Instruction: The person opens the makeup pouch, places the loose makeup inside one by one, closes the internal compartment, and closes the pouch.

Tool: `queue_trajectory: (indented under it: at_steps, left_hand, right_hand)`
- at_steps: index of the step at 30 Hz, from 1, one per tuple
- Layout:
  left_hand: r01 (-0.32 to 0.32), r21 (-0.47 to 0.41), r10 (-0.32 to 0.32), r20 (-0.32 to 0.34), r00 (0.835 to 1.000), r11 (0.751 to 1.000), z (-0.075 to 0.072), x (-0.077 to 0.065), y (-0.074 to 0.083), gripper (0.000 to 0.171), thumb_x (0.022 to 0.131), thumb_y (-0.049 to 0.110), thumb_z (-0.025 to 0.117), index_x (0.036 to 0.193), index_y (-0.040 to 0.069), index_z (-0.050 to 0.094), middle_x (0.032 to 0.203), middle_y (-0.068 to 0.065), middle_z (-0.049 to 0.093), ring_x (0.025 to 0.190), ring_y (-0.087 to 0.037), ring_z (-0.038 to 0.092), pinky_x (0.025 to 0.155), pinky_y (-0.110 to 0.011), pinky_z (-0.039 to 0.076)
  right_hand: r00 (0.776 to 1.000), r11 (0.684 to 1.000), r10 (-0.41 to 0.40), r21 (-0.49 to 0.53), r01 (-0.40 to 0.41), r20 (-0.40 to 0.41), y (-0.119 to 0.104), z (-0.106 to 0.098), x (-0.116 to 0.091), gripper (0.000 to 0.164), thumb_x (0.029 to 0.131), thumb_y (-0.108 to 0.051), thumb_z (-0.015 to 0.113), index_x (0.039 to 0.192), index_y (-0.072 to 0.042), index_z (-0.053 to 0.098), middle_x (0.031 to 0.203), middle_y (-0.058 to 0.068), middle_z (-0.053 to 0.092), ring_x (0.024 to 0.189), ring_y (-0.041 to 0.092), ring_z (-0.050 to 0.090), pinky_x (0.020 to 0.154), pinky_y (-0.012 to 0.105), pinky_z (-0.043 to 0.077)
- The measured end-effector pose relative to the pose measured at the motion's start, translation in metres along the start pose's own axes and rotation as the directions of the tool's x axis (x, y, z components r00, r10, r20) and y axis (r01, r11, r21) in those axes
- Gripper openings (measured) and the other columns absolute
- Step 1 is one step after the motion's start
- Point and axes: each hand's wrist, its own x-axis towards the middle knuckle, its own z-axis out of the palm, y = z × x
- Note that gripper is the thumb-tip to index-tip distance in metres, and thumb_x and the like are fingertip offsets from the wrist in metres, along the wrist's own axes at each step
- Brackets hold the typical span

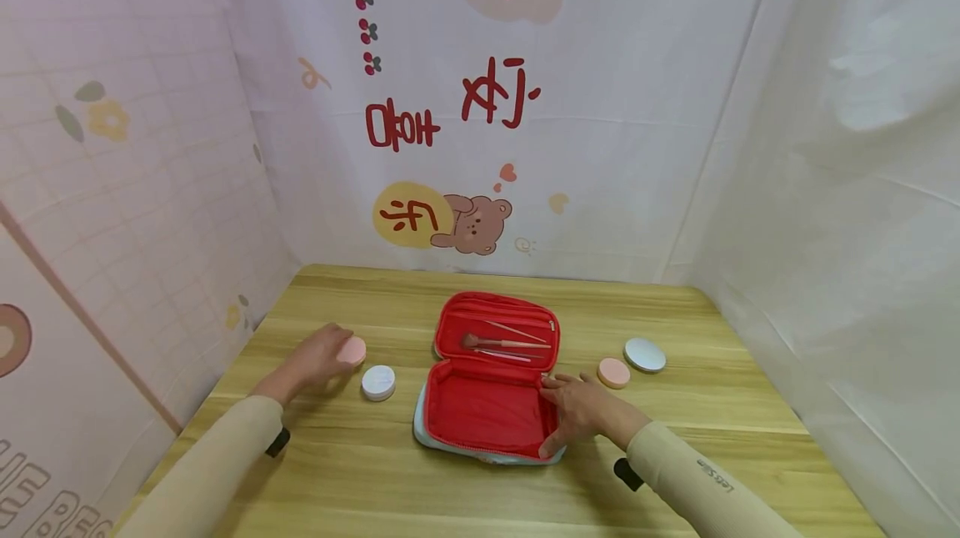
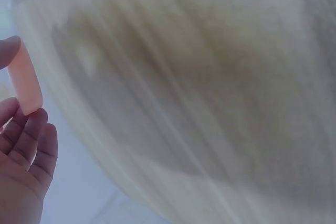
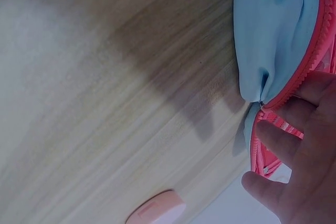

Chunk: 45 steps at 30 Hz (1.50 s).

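Note:
My left hand (image 1: 318, 360) is at the left of the table, pinching a pink round compact (image 1: 352, 351). The left wrist view shows that compact (image 2: 26, 80) on edge between thumb and fingertips. In the middle lies an unzipped makeup pouch (image 1: 483, 413), light blue outside and red inside, its lid folded back. A makeup brush (image 1: 498, 344) and several thin tools are tucked in the lid. My right hand (image 1: 581, 409) rests on the pouch's right rim, fingers spread. From the right wrist, its fingers (image 3: 278, 140) reach over the red zipper edge (image 3: 310, 66).
A white round case (image 1: 378, 383) sits just right of the left hand. Beyond the right hand are another pink round compact (image 1: 614, 373) and a silver round case (image 1: 645, 355). White printed cloth (image 1: 600, 146) hangs behind the wooden table (image 1: 345, 471) and along both sides.

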Motion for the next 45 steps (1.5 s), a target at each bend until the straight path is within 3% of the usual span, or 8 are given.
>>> queue_trajectory:
  at_steps: [6, 17, 34, 45]
  left_hand:
    - [-0.027, 0.017, 0.028, -0.031, 0.999, 0.999, -0.007, 0.006, 0.005, 0.058, 0.080, 0.017, 0.079, 0.122, -0.016, 0.057, 0.109, -0.026, 0.058, 0.101, -0.041, 0.057, 0.090, -0.055, 0.046]
    - [-0.101, 0.003, 0.101, -0.063, 0.993, 0.995, -0.014, 0.019, 0.032, 0.058, 0.078, 0.019, 0.080, 0.121, -0.015, 0.059, 0.112, -0.026, 0.060, 0.107, -0.042, 0.056, 0.094, -0.056, 0.044]
    - [-0.161, -0.089, 0.157, -0.054, 0.986, 0.983, 0.004, 0.039, 0.084, 0.055, 0.077, 0.014, 0.082, 0.121, -0.012, 0.061, 0.112, -0.020, 0.061, 0.104, -0.035, 0.058, 0.091, -0.049, 0.048]
    - [-0.181, -0.174, 0.187, 0.022, 0.982, 0.968, 0.023, 0.051, 0.116, 0.049, 0.078, 0.016, 0.079, 0.120, -0.005, 0.064, 0.109, -0.011, 0.059, 0.096, -0.023, 0.055, 0.081, -0.038, 0.049]
  right_hand:
    - [1.000, 1.000, 0.001, -0.006, -0.001, 0.000, -0.001, 0.000, 0.001, 0.104, 0.066, -0.070, 0.078, 0.143, -0.006, 0.052, 0.151, 0.010, 0.045, 0.140, 0.037, 0.036, 0.108, 0.065, 0.026]
    - [1.000, 1.000, 0.004, -0.007, -0.004, 0.001, 0.000, -0.003, 0.000, 0.103, 0.066, -0.069, 0.078, 0.143, -0.006, 0.052, 0.151, 0.009, 0.045, 0.140, 0.036, 0.036, 0.109, 0.064, 0.026]
    - [1.000, 1.000, 0.002, -0.002, -0.002, 0.012, 0.002, -0.001, 0.002, 0.102, 0.066, -0.068, 0.079, 0.142, -0.005, 0.054, 0.149, 0.011, 0.047, 0.140, 0.036, 0.037, 0.109, 0.064, 0.027]
    - [1.000, 1.000, -0.005, -0.003, 0.005, 0.018, 0.000, -0.001, 0.004, 0.101, 0.066, -0.066, 0.081, 0.141, -0.004, 0.054, 0.148, 0.012, 0.048, 0.139, 0.035, 0.037, 0.109, 0.063, 0.027]
